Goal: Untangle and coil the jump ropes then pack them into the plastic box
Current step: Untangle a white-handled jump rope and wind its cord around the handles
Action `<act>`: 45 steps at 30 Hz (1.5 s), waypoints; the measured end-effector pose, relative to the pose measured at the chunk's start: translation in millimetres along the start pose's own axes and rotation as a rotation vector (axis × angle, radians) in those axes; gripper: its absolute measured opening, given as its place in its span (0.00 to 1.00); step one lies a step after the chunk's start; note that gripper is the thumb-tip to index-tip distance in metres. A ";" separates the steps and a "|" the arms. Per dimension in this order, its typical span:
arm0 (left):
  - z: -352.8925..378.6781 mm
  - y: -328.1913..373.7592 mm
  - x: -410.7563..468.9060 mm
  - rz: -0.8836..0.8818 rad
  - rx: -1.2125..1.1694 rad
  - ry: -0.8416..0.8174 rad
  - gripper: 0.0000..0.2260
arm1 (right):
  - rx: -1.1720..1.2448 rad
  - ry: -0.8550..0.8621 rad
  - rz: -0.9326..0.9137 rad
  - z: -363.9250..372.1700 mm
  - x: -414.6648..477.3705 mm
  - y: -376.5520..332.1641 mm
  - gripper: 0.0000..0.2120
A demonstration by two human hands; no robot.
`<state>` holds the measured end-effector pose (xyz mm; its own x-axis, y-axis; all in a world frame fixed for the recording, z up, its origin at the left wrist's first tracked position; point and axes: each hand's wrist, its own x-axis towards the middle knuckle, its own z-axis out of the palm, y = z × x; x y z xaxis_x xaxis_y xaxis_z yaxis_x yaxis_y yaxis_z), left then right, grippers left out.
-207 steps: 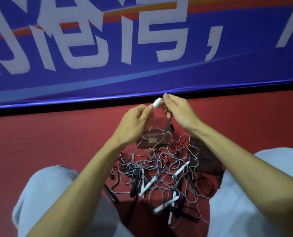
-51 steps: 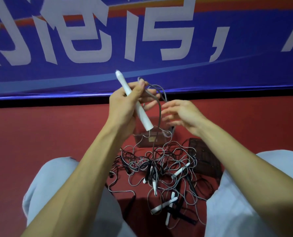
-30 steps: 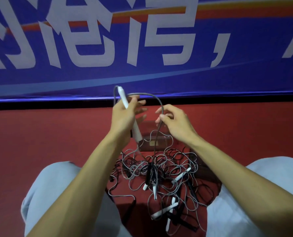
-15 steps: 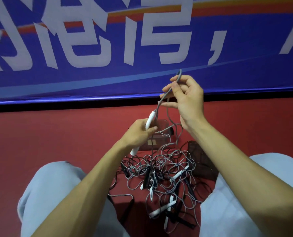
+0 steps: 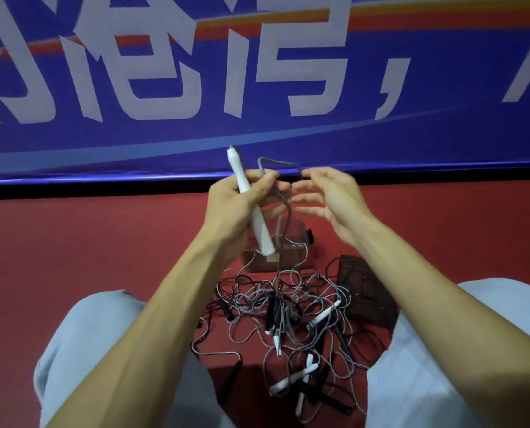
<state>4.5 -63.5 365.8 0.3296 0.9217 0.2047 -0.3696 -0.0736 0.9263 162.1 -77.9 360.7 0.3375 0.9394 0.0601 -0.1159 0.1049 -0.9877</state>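
My left hand [image 5: 235,202] grips a white jump-rope handle [image 5: 262,230] held nearly upright, together with a loop of its grey cord [image 5: 283,205]. The cord arches over to my right hand [image 5: 328,196], whose thumb and fingertips pinch it near the top while the other fingers spread loosely. From the hands the cord drops into a tangled pile of ropes [image 5: 291,310] with white and black handles on the red floor between my knees. The clear plastic box [image 5: 291,257] sits just beyond the pile, partly hidden by the handle and cord.
A dark flat lid or mesh piece [image 5: 368,291] lies right of the pile. My knees in light trousers [image 5: 84,350] flank the ropes. A blue banner wall [image 5: 257,88] stands close behind the box.
My left hand has risen with the white handle, turning it upright. My right hand has come down from its high pull and now meets the left, forming a cord loop.
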 end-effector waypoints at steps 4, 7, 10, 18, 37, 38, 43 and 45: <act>-3.6 17.9 1.5 0.082 -0.212 0.004 0.03 | -0.225 -0.180 -0.016 7.4 -6.0 9.2 0.16; -8.6 24.4 2.8 0.117 -0.311 0.009 0.04 | -0.463 -0.402 -0.054 12.7 -14.8 17.4 0.20; -12.1 22.4 3.7 0.119 -0.335 0.018 0.05 | -0.673 -0.477 -0.129 17.2 -12.1 32.9 0.16; -16.0 6.2 9.8 0.096 -0.110 0.111 0.09 | -0.532 -0.151 -0.386 20.4 -7.1 23.1 0.11; -2.1 -48.5 -1.9 -0.220 0.610 -0.331 0.08 | 0.023 0.046 -0.110 1.6 -8.6 -15.1 0.08; -0.6 -50.3 -2.2 -0.228 0.628 -0.367 0.09 | 0.049 0.056 -0.098 -0.9 -8.1 -15.6 0.07; 3.1 -58.6 -0.4 -0.125 0.668 -0.294 0.06 | 0.198 0.072 -0.062 -5.3 -6.2 -19.6 0.06; 3.0 -58.5 2.6 -0.082 0.619 -0.209 0.06 | 0.274 0.099 -0.056 -7.6 -2.6 -19.6 0.05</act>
<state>29.6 -57.9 313.1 0.5201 0.8449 0.1254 0.2116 -0.2697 0.9394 170.6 -84.9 378.9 0.4381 0.8948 0.0855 -0.3378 0.2521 -0.9068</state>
